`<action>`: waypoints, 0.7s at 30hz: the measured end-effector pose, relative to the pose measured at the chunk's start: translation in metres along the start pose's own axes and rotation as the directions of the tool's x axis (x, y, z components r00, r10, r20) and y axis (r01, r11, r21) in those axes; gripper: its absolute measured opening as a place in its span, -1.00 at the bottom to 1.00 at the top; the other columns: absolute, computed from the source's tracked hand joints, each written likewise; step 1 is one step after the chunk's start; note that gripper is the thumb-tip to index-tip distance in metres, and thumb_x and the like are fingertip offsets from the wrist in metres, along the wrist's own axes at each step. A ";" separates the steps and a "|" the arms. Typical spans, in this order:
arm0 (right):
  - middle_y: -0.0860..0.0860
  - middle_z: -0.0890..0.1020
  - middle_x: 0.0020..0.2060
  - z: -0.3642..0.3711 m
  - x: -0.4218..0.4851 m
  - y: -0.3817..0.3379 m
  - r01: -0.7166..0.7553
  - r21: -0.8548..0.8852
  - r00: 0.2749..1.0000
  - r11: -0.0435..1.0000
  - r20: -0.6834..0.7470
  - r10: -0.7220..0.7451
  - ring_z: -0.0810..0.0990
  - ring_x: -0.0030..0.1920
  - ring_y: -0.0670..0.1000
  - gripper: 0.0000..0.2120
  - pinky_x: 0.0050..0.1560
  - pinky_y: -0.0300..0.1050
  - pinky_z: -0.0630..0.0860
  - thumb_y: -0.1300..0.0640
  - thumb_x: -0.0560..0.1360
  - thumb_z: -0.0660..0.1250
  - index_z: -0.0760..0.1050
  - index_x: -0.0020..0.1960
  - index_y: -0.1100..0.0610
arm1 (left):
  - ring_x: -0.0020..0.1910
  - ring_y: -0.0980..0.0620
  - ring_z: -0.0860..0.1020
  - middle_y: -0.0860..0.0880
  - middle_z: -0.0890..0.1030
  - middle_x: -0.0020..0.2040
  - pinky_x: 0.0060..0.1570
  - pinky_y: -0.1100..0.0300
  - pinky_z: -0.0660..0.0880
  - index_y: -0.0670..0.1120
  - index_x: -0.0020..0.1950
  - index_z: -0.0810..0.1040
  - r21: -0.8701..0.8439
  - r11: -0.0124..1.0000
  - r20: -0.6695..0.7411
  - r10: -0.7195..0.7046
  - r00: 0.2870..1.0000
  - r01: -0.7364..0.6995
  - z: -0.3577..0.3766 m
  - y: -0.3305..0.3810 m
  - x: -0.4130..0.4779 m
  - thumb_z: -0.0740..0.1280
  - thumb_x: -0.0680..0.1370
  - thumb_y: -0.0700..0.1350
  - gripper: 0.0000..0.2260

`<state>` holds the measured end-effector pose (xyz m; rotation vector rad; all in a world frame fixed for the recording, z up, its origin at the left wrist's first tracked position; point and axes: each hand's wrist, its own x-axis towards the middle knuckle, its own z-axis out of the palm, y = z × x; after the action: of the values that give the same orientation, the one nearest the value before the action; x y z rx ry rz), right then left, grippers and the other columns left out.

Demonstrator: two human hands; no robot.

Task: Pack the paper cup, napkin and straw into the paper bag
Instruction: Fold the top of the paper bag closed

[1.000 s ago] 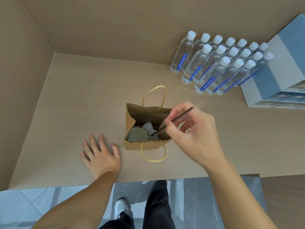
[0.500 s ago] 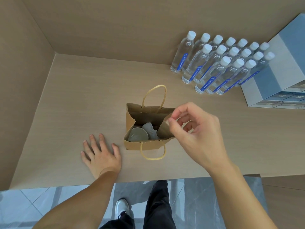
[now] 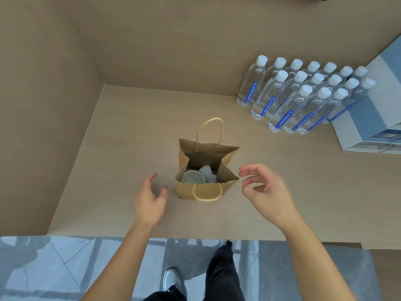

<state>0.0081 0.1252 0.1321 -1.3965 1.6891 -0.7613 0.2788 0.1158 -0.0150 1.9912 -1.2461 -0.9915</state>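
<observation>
Bag (image 3: 201,190) upright between empty hands; untouched

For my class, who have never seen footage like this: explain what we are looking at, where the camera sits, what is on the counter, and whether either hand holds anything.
There is no machine here, only a person's two bare hands. The single camera is worn on the head and looks down, so you also see legs and a shoe below the counter edge. On the counter stands an open paper bag; inside it show a paper cup and a crumpled napkin. No straw is visible. Water bottles and a box sit far right. The left hand and right hand are open beside the bag, holding nothing.
</observation>
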 end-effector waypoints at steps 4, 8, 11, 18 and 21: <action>-0.17 0.61 0.08 0.014 0.007 0.000 0.034 -0.014 0.994 0.999 0.103 -0.032 0.56 0.07 -0.14 -0.59 -0.04 -0.19 0.56 0.33 0.38 0.37 0.53 0.11 -0.08 | 0.28 0.14 0.51 0.25 0.57 0.25 0.23 0.14 0.45 0.28 0.24 0.47 -0.200 0.939 0.055 0.297 0.953 -0.281 -0.032 0.057 -0.027 0.36 0.43 -0.04 -0.58; -0.12 0.62 0.06 0.026 0.012 -0.005 0.057 0.019 0.984 0.998 0.169 -0.059 0.57 0.03 -0.09 -0.60 -0.06 -0.15 0.57 0.15 0.33 0.36 0.53 0.12 -0.19 | 0.30 0.24 0.47 0.33 0.52 0.24 0.22 0.18 0.44 0.33 0.27 0.44 -0.175 0.911 0.199 0.404 0.893 -0.373 -0.032 0.088 -0.039 0.40 0.44 -0.09 -0.52; -0.18 0.62 0.04 0.030 0.015 -0.006 0.079 0.041 0.980 0.996 0.182 -0.085 0.57 0.00 -0.16 -0.60 -0.09 -0.28 0.55 0.15 0.35 0.33 0.49 0.02 -0.33 | 0.25 0.25 0.50 0.34 0.56 0.18 0.18 0.22 0.47 0.30 0.21 0.49 -0.180 0.887 0.197 0.456 0.868 -0.425 -0.028 0.100 -0.036 0.41 0.45 -0.15 -0.55; -0.09 0.64 -0.15 0.026 0.023 0.006 0.041 0.120 0.995 0.992 0.091 -0.052 0.62 -0.26 -0.09 -0.67 -0.23 -0.26 0.51 0.21 0.41 0.52 0.47 -0.11 -0.18 | 0.02 0.03 0.66 -0.04 0.72 -0.02 -0.03 0.31 0.52 0.17 0.25 0.43 -0.397 0.897 0.204 0.291 0.935 -0.192 -0.039 0.105 -0.024 0.32 0.53 -0.42 -0.49; -0.12 0.57 0.00 0.027 0.023 0.010 0.033 0.212 0.999 0.977 0.016 -0.038 0.65 -0.29 -0.12 -0.44 -0.21 -0.16 0.59 0.25 0.36 0.55 0.37 0.06 -0.28 | -0.04 0.09 0.70 0.02 0.74 -0.09 -0.06 0.38 0.53 0.21 0.29 0.46 -0.367 0.908 0.242 0.304 0.921 -0.203 -0.044 0.106 -0.021 0.35 0.51 -0.43 -0.42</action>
<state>0.0249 0.1063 0.1055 -1.2845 1.5228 -0.9160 0.2584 0.0970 0.0986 1.4115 -1.3474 -1.3003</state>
